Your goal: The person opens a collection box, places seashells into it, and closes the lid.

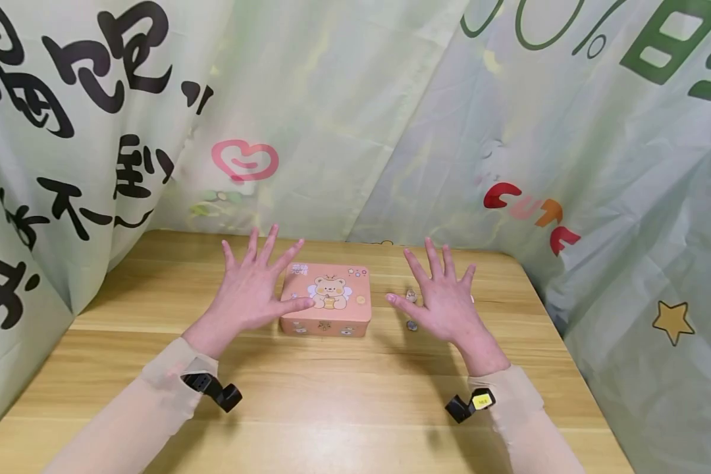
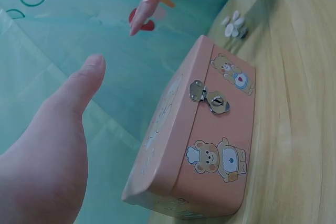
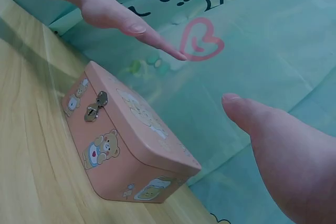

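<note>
A pink tin box (image 1: 324, 296) with bear pictures lies on the table, its lid down. The left wrist view shows its metal clasp (image 2: 211, 98) on the front. My left hand (image 1: 253, 289) is raised with fingers spread, its thumb overlapping the lid in the head view. Right of the box, my right hand (image 1: 444, 299) is held up the same way, palm down and holding nothing. By its thumb lie small trinkets (image 1: 411, 325), partly hidden by the hand; in the left wrist view they form a cluster of small white pieces (image 2: 235, 26).
A wooden table (image 1: 332, 421) carries everything. Printed fabric curtains (image 1: 332, 118) hang behind it and along both sides, close to its edges. A black camera (image 1: 213, 388) is strapped on the left wrist, another (image 1: 468, 405) on the right.
</note>
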Tool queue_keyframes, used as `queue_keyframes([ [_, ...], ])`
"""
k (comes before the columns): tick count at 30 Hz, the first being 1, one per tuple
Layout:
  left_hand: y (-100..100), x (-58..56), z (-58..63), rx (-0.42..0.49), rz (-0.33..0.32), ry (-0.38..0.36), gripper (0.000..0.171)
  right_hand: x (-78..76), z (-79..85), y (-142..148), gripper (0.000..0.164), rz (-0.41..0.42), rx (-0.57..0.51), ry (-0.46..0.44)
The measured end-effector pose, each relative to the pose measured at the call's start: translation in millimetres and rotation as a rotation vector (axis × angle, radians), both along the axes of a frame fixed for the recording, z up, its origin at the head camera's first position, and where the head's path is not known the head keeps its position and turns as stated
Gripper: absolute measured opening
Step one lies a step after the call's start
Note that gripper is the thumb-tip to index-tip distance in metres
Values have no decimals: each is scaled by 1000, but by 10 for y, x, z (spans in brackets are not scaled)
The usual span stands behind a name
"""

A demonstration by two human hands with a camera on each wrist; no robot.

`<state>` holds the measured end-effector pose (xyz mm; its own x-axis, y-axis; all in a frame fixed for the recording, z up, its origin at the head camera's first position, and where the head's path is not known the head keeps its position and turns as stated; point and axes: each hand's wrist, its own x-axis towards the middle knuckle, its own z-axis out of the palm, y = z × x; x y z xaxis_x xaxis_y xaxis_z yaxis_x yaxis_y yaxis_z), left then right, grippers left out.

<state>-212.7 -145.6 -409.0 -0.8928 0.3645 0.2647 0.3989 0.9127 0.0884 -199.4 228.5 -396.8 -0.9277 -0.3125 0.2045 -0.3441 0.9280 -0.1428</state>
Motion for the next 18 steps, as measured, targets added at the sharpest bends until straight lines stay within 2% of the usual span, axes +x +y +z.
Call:
queue_keyframes([
  [13, -33, 31, -14, 88, 6, 30, 114, 38, -25, -35, 94, 38, -4, 22],
  [18, -58, 79, -9, 161, 28, 25, 109, 73, -28, -84, 92, 64, -2, 39],
])
